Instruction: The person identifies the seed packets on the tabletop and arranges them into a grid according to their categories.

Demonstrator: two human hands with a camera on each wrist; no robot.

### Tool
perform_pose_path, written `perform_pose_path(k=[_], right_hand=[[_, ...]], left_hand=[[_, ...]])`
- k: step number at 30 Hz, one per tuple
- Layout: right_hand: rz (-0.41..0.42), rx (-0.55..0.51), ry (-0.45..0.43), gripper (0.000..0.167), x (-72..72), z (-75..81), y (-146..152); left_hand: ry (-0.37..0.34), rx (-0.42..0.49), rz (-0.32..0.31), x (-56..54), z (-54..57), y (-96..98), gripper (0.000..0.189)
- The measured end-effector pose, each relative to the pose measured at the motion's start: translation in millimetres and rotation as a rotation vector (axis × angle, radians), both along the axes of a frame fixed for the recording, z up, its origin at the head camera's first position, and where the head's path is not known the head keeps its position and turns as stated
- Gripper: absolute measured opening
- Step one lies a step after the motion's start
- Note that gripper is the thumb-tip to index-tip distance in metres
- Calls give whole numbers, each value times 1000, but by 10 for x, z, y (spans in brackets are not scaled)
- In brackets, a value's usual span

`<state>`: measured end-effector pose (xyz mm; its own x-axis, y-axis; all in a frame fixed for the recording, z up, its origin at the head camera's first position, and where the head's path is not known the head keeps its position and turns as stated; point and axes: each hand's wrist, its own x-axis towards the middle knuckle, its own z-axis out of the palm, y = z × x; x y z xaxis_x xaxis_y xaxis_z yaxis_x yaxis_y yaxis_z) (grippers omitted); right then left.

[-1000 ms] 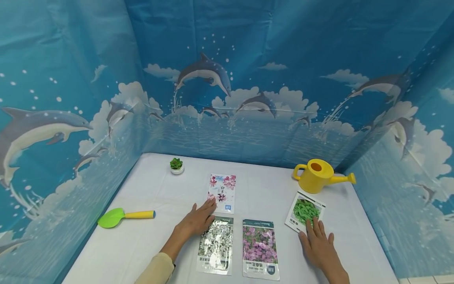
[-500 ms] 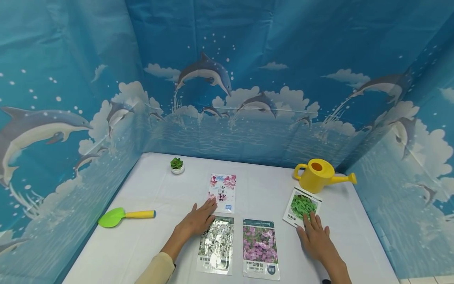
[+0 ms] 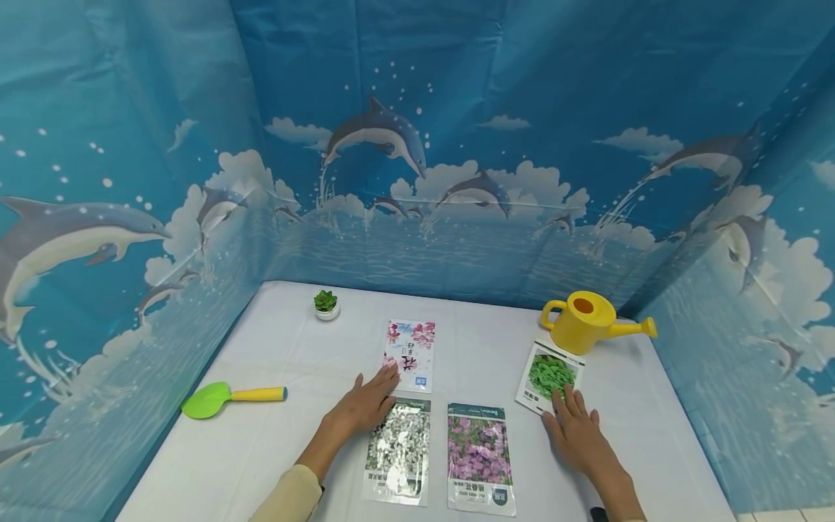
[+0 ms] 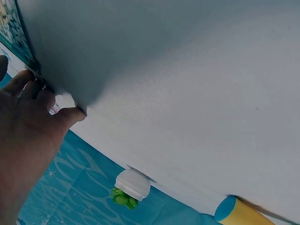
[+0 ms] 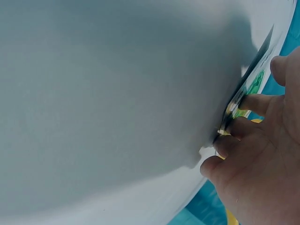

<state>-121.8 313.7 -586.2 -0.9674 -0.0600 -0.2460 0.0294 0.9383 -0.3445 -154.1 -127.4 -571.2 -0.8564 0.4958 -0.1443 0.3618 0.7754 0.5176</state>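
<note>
My right hand (image 3: 580, 435) lies with extended fingers on the lower edge of a seed packet with green leaves (image 3: 551, 375); the right wrist view shows the fingertips (image 5: 251, 102) touching that packet. At the middle of the table, my left hand (image 3: 364, 402) rests flat, its fingertips touching the pink-blossom seed packet (image 3: 414, 348) and the top of the white-flower seed packet (image 3: 399, 453). To the right of that one lies a purple-flower seed packet (image 3: 480, 457). The left hand's fingers cover small parts of two packets.
A yellow watering can (image 3: 583, 324) stands at the back right, close behind the green packet. Toward the back left is a small potted succulent (image 3: 326, 306). A green trowel with a yellow handle (image 3: 231, 396) lies at the left. Dolphin-print curtains (image 3: 417, 217) enclose the white table (image 3: 274, 348).
The right hand has slid the green-leaf packet a little forward and to the left, closer beside the watering can. My left hand has stayed in place.
</note>
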Motion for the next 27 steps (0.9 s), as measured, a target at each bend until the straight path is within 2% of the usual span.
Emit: perform_pose_path(k=[11,27], right_hand=[[43,4,31,72,-61,27,-98],[86,-30,51,71,-164,38,-273]], left_hand=[[-6,6,4,7,18,13,52],[13,-13,10,3,-29,12,53]])
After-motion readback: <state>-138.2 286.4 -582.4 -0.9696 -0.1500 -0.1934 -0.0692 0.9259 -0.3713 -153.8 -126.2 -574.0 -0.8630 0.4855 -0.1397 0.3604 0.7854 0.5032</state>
